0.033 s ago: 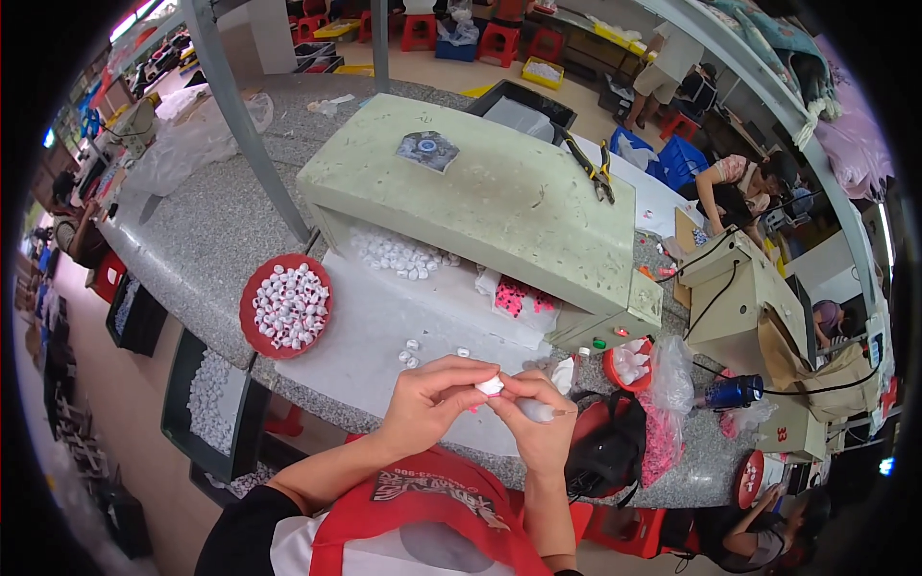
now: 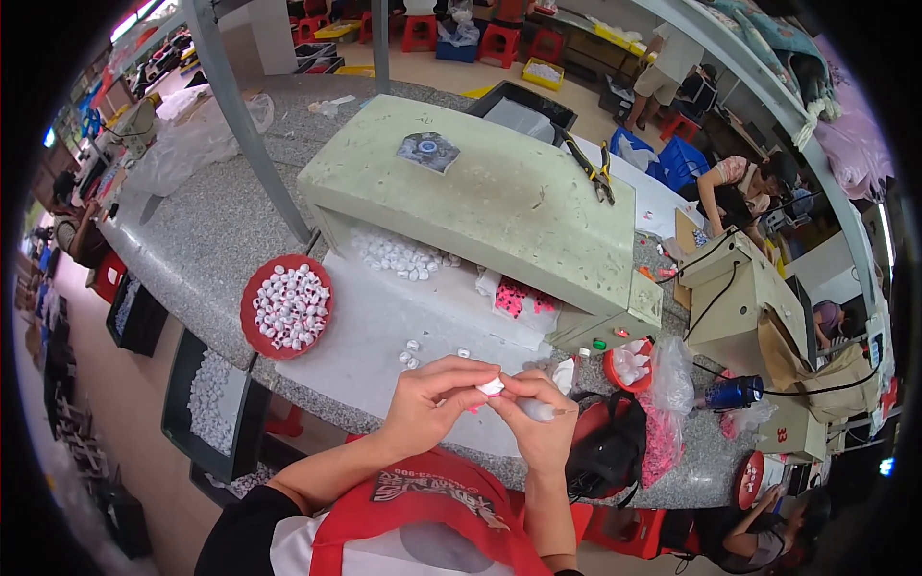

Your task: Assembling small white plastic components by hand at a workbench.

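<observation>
Pinching a small white piece (image 2: pixel 491 386) with pink along its lower edge, 2 bare hands meet above the near side of the counter (image 2: pixel 182 230). The left hand (image 2: pixel 430 401) comes at it from the left, its thumb below and its fingers stretched over the top, so that its grip opens only as far as the piece is thick. The right hand (image 2: pixel 544 408) closes on the other side of the same piece, fingertips nearly meeting those of the left; its grip is just as narrow. A pale, see-through object (image 2: pixel 536 411) also rests in the right hand, under the bent fingers; how firmly it is held, I cannot tell.

Beyond the hands, a white paper sheet (image 2: pixel 360 326) covers part of the counter, with 4 loose white lumps on it: 3 in a cluster and 1 apart. To the left sits a red bowl (image 2: pixel 249 322) filled with white and pink pieces. Behind stands a long grey-green metal box (image 2: pixel 461 192), open underneath, where a heap of white pieces (image 2: pixel 399 254) and some pink bits (image 2: pixel 523 300) lie. Pliers (image 2: pixel 601 180) rest on its top. Near the right hand is a black bag (image 2: pixel 610 446).
</observation>
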{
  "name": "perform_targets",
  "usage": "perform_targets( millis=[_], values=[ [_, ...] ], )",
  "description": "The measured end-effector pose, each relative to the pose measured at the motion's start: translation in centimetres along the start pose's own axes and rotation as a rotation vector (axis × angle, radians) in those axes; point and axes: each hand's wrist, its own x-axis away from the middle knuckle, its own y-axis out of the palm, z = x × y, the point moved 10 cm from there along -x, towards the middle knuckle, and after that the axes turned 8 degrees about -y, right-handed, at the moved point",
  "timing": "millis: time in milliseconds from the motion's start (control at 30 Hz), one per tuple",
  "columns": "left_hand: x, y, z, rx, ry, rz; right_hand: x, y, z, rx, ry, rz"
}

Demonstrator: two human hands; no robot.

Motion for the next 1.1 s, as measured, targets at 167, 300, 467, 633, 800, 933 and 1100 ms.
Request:
perform_targets(
  millis=[167, 300, 467, 633, 800, 933, 1100],
  values=[
    [0.9, 0.1, 0.9, -0.223, 0.020, 0.014, 0.2, -0.2, -0.4, 0.055, -0.037, -0.005],
    [1.5, 0.2, -1.9, -0.088, -0.051, 0.013, 1.3, -1.0, 1.1, 0.072, -0.046, 0.037],
    [1.5, 0.1, -3.3, 0.080, -0.186, -0.027, 1.1, -0.4, 1.9, -0.072, 0.075, 0.013],
    [2.1, 0.5, -0.2, -0.001, 0.025, -0.033, 0.3, 0.3, -1.4, -0.017, -0.079, 0.006],
    [0.8, -2.2, -11.7, 0.369, -0.535, 0.049, 1.3, 0.3, 8.6, 0.249, 0.162, -0.062],
    [0.2, -1.5, -7.5, 0.338, -0.489, -0.011, 0.6, 0.9, 2.7, 0.118, -0.015, 0.030],
    [1.2, -0.1, -2.3, 0.083, -0.294, -0.175, 0.6, 0.7, -0.3, -0.058, -0.119, -0.026]
  ],
)
